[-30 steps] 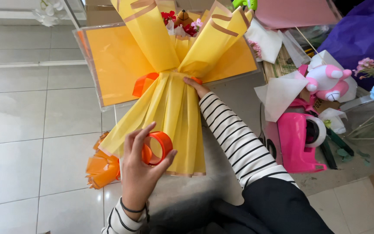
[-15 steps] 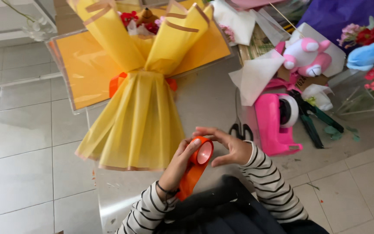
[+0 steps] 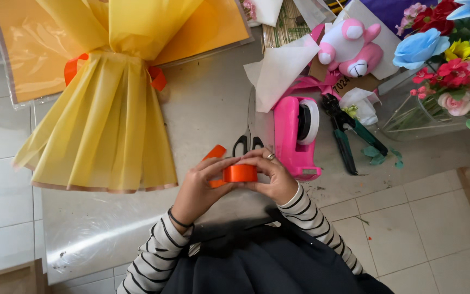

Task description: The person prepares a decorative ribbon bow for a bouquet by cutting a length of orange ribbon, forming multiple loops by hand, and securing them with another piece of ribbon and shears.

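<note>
A roll of orange ribbon (image 3: pixel 240 173) sits between both my hands, close to my body. My left hand (image 3: pixel 199 188) grips its left side and my right hand (image 3: pixel 270 175) grips its right side, a ring on one finger. A loose orange ribbon end (image 3: pixel 215 152) sticks out behind my left fingers. A bouquet wrapped in yellow paper (image 3: pixel 104 117) lies on the table to the left, tied at its neck with an orange ribbon (image 3: pixel 73 66). Orange paper (image 3: pixel 25 51) spreads behind its top.
Scissors (image 3: pixel 248 142) lie just beyond my hands. A pink tape dispenser (image 3: pixel 296 133) stands to the right, green pliers (image 3: pixel 349 136) beside it. A pink plush toy (image 3: pixel 349 46), white paper (image 3: pixel 281 68) and artificial flowers (image 3: pixel 452 65) crowd the far right. Grey tabletop (image 3: pixel 208 103); tiled floor (image 3: pixel 409 234) below.
The ribbon roll has come from the bouquet's lower edge to in front of my body. My right hand left the bouquet's neck and joined the left on the roll.
</note>
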